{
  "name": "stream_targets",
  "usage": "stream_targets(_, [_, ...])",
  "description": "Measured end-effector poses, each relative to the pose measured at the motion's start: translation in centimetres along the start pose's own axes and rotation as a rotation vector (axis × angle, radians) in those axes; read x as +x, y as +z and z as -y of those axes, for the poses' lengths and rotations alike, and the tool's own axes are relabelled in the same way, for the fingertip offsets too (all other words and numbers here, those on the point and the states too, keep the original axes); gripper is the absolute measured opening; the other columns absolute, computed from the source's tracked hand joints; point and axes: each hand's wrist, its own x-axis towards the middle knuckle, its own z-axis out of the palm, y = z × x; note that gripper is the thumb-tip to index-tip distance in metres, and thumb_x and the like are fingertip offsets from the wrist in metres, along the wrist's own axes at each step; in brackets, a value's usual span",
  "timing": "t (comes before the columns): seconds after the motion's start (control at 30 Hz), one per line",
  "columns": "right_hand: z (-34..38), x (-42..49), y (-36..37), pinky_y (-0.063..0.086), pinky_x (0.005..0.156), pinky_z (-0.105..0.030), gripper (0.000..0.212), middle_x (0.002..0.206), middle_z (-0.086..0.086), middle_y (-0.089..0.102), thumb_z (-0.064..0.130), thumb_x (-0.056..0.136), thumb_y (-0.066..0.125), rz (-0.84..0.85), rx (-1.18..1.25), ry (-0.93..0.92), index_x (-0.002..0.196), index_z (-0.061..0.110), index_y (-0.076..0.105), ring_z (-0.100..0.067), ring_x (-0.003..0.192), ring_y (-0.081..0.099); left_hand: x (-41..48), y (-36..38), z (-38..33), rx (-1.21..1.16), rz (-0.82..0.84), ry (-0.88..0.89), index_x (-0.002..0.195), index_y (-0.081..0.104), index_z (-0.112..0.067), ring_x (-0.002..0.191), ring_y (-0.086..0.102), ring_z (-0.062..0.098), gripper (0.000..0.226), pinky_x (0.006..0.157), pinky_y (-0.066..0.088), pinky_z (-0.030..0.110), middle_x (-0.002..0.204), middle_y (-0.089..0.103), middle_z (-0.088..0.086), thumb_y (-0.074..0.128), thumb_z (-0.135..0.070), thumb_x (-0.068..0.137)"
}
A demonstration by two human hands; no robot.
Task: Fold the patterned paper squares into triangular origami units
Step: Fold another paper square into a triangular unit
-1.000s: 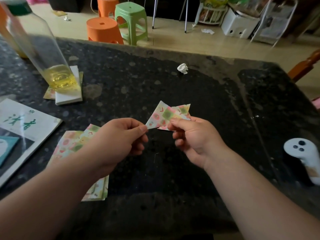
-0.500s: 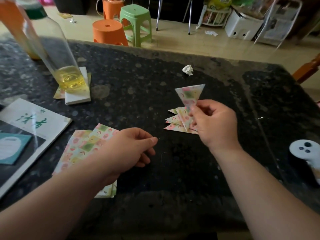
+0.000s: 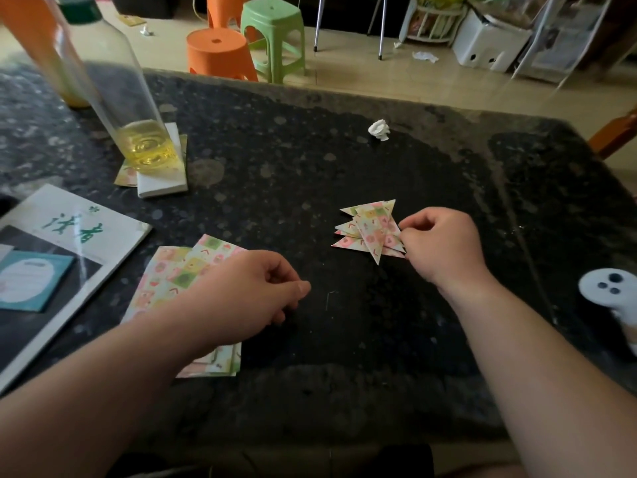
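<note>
Pinches right edge of top triangular unit [image 3: 375, 229], right of centre on the bench [image 3: 344, 157], in right hand [image 3: 444, 246] fingers [image 3: 409, 223], with left hand [image 3: 255, 298] loosely curled, empty.

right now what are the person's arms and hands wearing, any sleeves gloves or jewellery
Nothing is worn that shows. Both forearms are bare to the frame's edge, with no sleeves in view. The left hand and right hand are ungloved, and no watch, bracelet or ring shows on the fingers.

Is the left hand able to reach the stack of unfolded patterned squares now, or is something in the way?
Probably yes. The left hand holds nothing and lies directly over the stack of patterned squares. Nothing else covers the stack, and the booklet lies beside it.
</note>
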Motion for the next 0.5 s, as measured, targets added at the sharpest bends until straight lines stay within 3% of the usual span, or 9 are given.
stream_targets(0.13, [1.3, -0.6, -0.6, 0.051, 0.057, -0.023, 0.019, 0.082, 0.005, 0.07, 0.007, 0.091, 0.068, 0.011, 0.115, 0.013, 0.08, 0.023, 0.073, -0.008, 0.072, 0.068, -0.8, -1.6, 0.2, 0.119, -0.075, 0.005, 0.087, 0.07, -0.03, 0.066, 0.069, 0.007, 0.013, 0.064, 0.056, 0.029, 0.073, 0.073, -0.011, 0.071, -0.043, 0.091])
stream_targets(0.23, [2.4, -1.8, -0.4, 0.061, 0.065, -0.032, 0.018, 0.083, 0.004, 0.073, 0.006, 0.089, 0.067, 0.073, 0.135, -0.022, 0.081, 0.02, 0.076, -0.011, 0.076, 0.07, -1.1, -3.7, 1.6, 0.286, -0.265, 0.02, 0.085, 0.068, -0.031, 0.072, 0.064, 0.01, 0.012, 0.058, 0.043, 0.026, 0.081, 0.069, -0.01, 0.074, -0.041, 0.089])
stream_targets(0.33, [3.9, -4.2, 1.3, 0.057, 0.054, -0.027, 0.013, 0.084, -0.008, 0.074, 0.001, 0.091, 0.064, 0.298, 0.334, 0.119, 0.087, 0.011, 0.072, -0.013, 0.063, 0.066, -1.2, -5.3, 3.9, 0.422, -0.343, -0.051, 0.099, 0.065, -0.031, 0.089, 0.059, 0.012, 0.018, 0.071, 0.046, 0.03, 0.108, 0.067, -0.007, 0.076, -0.04, 0.087])
stream_targets(0.43, [6.6, -8.1, 4.6, 0.063, 0.077, -0.036, 0.008, 0.088, -0.017, 0.067, 0.001, 0.098, 0.058, 0.621, 0.749, 0.497, 0.095, 0.0, 0.065, -0.024, 0.078, 0.068, -1.7, -5.3, 5.8, 0.591, -0.254, -0.133, 0.125, 0.061, -0.03, 0.116, 0.055, 0.02, 0.048, 0.096, 0.049, 0.037, 0.134, 0.054, -0.001, 0.076, -0.048, 0.084])
stream_targets(0.5, [7.9, -10.4, 7.0, 0.06, 0.091, -0.039, 0.011, 0.093, -0.018, 0.066, 0.002, 0.098, 0.057, 0.735, 0.787, 0.559, 0.091, 0.0, 0.066, -0.026, 0.088, 0.068, -2.5, -4.6, 6.5, 0.691, -0.184, -0.14, 0.133, 0.056, -0.033, 0.126, 0.048, 0.023, 0.058, 0.104, 0.045, 0.039, 0.14, 0.046, -0.001, 0.073, -0.054, 0.081])
